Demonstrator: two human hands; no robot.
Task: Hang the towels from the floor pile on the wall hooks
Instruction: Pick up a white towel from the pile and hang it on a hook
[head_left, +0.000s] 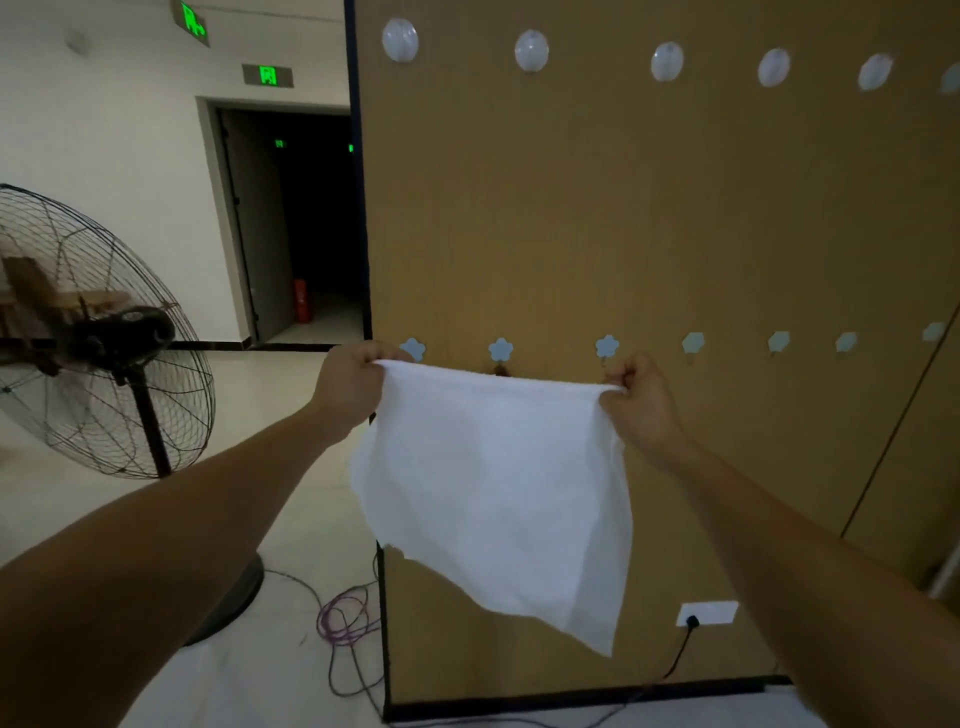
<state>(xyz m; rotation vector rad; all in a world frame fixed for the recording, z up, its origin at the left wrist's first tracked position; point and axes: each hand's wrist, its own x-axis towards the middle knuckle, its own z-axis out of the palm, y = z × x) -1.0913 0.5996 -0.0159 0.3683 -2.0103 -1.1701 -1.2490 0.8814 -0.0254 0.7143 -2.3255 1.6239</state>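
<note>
A white towel (493, 483) hangs spread out in front of the brown wall panel (649, 208). My left hand (353, 384) pinches its top left corner and my right hand (641, 400) pinches its top right corner, so the top edge is stretched between them. Just above that edge runs a row of pale flower-shaped wall hooks; one hook (501, 351) sits over the towel's middle, another hook (607, 347) near my right hand. A second row of round clear hooks (531, 50) lines the top of the panel. The floor pile is out of view.
A large standing fan (98, 338) is on the left with its base near my left arm. Purple and black cables (345, 623) lie on the floor by the panel's edge. A wall socket (706, 613) with a plug sits low on the panel. A dark doorway (306, 223) opens behind.
</note>
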